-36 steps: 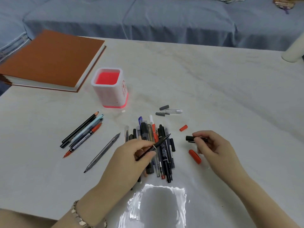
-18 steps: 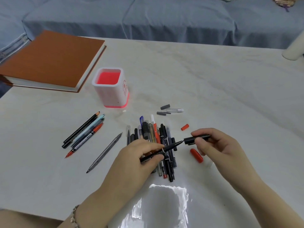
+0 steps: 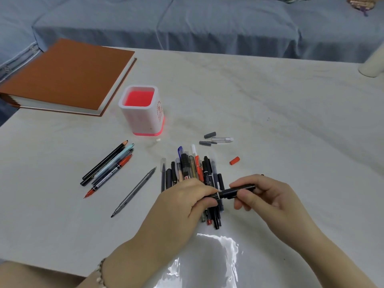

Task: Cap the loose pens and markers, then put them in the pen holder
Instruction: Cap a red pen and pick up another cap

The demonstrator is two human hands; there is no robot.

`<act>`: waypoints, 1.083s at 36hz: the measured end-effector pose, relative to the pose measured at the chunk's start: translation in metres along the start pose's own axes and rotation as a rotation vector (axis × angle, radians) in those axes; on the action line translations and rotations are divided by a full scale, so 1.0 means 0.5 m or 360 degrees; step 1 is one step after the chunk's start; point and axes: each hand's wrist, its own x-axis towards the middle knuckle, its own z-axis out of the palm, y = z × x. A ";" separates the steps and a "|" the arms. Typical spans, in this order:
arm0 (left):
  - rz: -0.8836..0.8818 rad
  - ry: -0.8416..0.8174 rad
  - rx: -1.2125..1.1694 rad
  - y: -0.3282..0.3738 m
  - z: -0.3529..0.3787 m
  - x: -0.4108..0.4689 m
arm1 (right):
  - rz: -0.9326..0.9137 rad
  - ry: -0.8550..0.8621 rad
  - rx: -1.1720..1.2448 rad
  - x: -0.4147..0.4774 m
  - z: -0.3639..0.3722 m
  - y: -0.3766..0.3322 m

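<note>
Capping under way: left hand (image 3: 182, 201) grips black marker (image 3: 214, 196), right hand (image 3: 268, 196) pinches its cap (image 3: 236, 191); long axis runs left-right between them, pen holder (image 3: 141, 112) far-left.

- The pen holder (image 3: 143, 113) stands on the table (image 3: 270, 113), left of centre.
- A book (image 3: 68, 73) lies to its far left, near the table's left edge.
- A group of pens (image 3: 108, 166) lies near and left of the holder.
- A single pen (image 3: 135, 191) lies right of that group.
- A pile of pens (image 3: 193, 171) lies right again, nearer than the holder.
- Loose caps (image 3: 216, 139) lie beyond the pile, right of the holder.
- One small cap (image 3: 234, 160) lies right of the pile.
- The left hand (image 3: 182, 204) and right hand (image 3: 268, 196) meet on a marker (image 3: 232, 192) above the pile's near end.
</note>
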 end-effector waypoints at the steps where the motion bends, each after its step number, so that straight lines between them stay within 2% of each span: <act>1: -0.0007 -0.0006 -0.0009 0.003 0.000 0.000 | -0.0020 0.0014 -0.0011 -0.001 0.002 0.003; 10: -0.0244 -0.0314 -0.0209 -0.004 -0.006 0.004 | -0.0417 -0.0144 -0.0664 -0.002 -0.003 0.031; 13: -0.0285 -0.0342 -0.0157 -0.010 0.000 0.008 | -0.0327 -0.0207 -0.0685 0.010 -0.008 0.037; 15: -0.0293 -0.0309 -0.0061 -0.015 0.010 0.013 | -0.0181 -0.0259 -0.0837 0.024 -0.016 0.050; 17: -0.0408 -0.0204 -0.0078 -0.021 0.016 0.017 | -0.0101 -0.0133 -0.0989 0.041 -0.030 0.069; 20: -0.0641 -0.0018 -0.0250 -0.037 0.016 0.028 | 0.0050 0.0340 -0.1073 0.057 -0.064 0.091; 22: -0.0826 0.0111 -0.0470 -0.045 0.010 0.035 | 0.0194 0.0533 -0.1154 0.067 -0.086 0.106; 24: -0.1015 0.0186 -0.0956 -0.041 -0.002 0.040 | 0.0364 0.0524 -0.1296 0.080 -0.097 0.122; 27: -0.1248 0.0101 -0.1760 -0.035 -0.024 0.046 | 0.0536 0.0440 -0.1471 0.099 -0.092 0.143; 29: -0.1391 0.0080 -0.2068 -0.036 -0.034 0.052 | 0.0543 0.0459 -0.1485 0.108 -0.087 0.145; 33: -0.1477 0.0131 -0.2269 -0.036 -0.034 0.062 | 0.0492 0.0464 -0.1411 0.113 -0.086 0.139; 39: -0.1382 0.0120 -0.2403 -0.030 -0.031 0.071 | 0.0166 0.0395 -0.1199 0.090 -0.064 0.103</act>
